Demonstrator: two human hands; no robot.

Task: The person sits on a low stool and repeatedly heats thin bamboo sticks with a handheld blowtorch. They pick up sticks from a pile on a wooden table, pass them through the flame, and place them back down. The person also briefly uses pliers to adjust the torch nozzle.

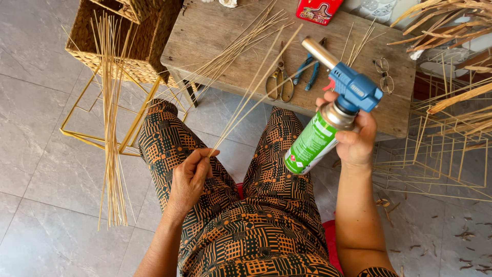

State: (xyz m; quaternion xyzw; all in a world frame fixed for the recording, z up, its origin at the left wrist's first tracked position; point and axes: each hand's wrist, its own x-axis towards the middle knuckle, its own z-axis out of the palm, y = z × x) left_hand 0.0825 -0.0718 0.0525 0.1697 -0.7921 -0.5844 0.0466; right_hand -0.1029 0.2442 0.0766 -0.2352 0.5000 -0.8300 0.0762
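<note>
1. Left hand (190,174) rests on the patterned lap, fingers pinched on 3 thin reeds (251,90); the reeds fan up over the wooden bench (215,36), ends kept clear of the knees.
2. Right hand (353,136) is wrapped tight around a gas torch (328,118), green can angled, blue head and metal nozzle up-left, near the reeds.
3. Scissors (280,82), pliers (310,72) and glasses (383,74) lie on the bench, within reach.
4. Reed bundle (111,118) leans on a wicker basket (123,36), left.

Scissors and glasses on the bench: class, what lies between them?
In the head view, blue-handled pliers and the blowtorch in the right hand lie between the scissors and glasses.
</note>
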